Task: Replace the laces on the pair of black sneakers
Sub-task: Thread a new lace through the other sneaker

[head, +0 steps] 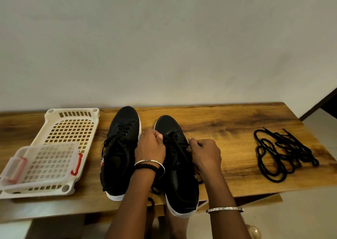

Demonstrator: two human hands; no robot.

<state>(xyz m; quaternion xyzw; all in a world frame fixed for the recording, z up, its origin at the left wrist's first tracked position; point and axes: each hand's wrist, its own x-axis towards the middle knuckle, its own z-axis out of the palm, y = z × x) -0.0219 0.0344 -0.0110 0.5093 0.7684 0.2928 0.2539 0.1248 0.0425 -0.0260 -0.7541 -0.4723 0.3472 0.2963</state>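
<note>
A wooden surface [218, 122] set against a plain wall carries everything within reach. At one end lies a white perforated tray [47, 114] with a clear clip-lid box [43, 164] resting on it, probably parked there to keep the middle free. The two black sneakers stand side by side, toes to the wall and heels toward the person, so the eyelets face up. The tray-side sneaker [125, 118] is laced and untouched, its ends loose. The second sneaker [167, 124] overhangs the near edge, close for working. Well apart, at the other end, a pile of loose black laces [284, 153] waits, likely the replacements. The left hand [150, 147] curls its fingers on the shoe's lace [176, 142] at the eyelets, and the right hand [206, 153] pinches the same lace beside it. I judge this to be unthreading the old lace.
</note>
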